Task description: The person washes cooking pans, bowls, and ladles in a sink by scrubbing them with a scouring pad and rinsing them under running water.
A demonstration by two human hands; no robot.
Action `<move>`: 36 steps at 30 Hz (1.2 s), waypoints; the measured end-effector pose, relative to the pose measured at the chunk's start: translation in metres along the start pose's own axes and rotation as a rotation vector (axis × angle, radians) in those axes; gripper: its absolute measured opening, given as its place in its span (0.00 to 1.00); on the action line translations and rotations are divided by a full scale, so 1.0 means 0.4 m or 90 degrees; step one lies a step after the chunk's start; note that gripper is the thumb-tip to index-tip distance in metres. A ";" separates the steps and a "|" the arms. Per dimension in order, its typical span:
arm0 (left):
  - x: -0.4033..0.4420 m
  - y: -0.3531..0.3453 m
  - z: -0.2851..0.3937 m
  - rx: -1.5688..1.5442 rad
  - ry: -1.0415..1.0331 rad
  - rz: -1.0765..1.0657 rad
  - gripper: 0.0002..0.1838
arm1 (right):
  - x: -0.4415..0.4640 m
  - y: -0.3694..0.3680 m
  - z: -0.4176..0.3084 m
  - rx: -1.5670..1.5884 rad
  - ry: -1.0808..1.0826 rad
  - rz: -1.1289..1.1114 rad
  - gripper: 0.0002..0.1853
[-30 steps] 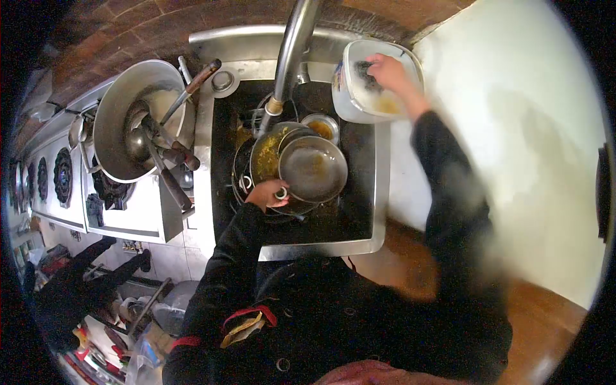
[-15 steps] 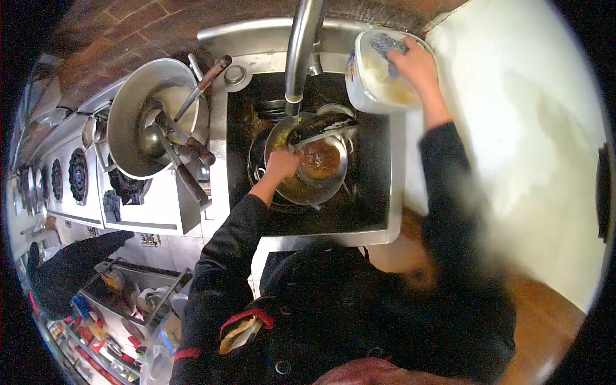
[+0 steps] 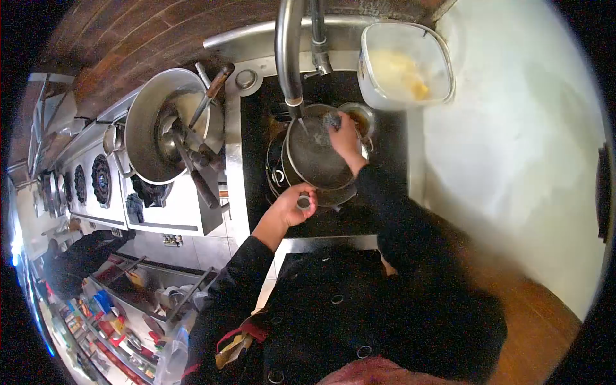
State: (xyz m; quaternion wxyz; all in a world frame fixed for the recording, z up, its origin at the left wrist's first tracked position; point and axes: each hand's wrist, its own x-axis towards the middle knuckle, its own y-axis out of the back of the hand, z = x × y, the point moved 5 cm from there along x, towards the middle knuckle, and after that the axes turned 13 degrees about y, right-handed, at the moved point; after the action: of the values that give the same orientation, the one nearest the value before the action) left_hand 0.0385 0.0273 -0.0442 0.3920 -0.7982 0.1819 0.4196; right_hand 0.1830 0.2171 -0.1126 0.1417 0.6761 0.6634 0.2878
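Note:
A grey round frying pan (image 3: 316, 163) is held over the sink beneath the faucet. My left hand (image 3: 289, 208) is closed round its handle, whose round end shows at the fist. My right hand (image 3: 347, 142) grips a dark grey scouring pad (image 3: 332, 120) against the upper right part of the pan's surface. More cookware lies under the pan, partly hidden, including a small metal bowl (image 3: 362, 117) at the right.
A metal faucet (image 3: 289, 58) reaches over the sink (image 3: 378, 192). On the right rim stands a white tub (image 3: 443, 90) with yellowish contents. To the left, a big pot (image 3: 142, 141) holding wooden-handled utensils is by the stove (image 3: 115, 208). A wall (image 3: 513, 128) bounds the right side.
My right hand has brought the scouring pad from the tub to the pan. My left hand has moved nearer my body, and the pan's face is now turned up toward me.

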 end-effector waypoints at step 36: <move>-0.063 0.052 0.007 0.032 -0.111 -0.031 0.06 | -0.148 -0.026 -0.188 0.025 0.448 -0.394 0.21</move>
State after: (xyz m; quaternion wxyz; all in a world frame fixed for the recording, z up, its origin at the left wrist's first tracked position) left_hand 0.0094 0.0153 -0.0346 0.4365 -0.7527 0.1382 0.4731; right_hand 0.1337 0.1459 -0.0709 -0.0253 0.3104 0.8468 0.4313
